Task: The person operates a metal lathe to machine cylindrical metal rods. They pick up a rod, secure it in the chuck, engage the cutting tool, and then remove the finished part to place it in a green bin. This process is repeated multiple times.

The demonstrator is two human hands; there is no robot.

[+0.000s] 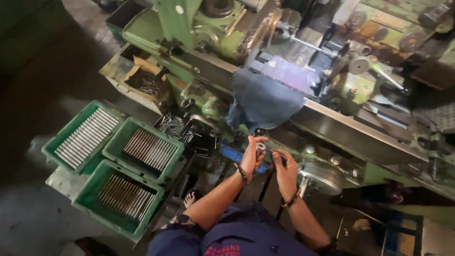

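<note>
Both hands grip one small metal part: left hand [251, 159] pinches it [260, 147], right hand [284, 168] should steady it.

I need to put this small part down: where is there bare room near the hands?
The long flat metal rail right of the blue cloth looks bare. The dark floor left of the green crates also looks open. Crowded: the crates are full of metal rods, loose rods lie beside them, and the left hand and right hand sit close against the machine.
</note>
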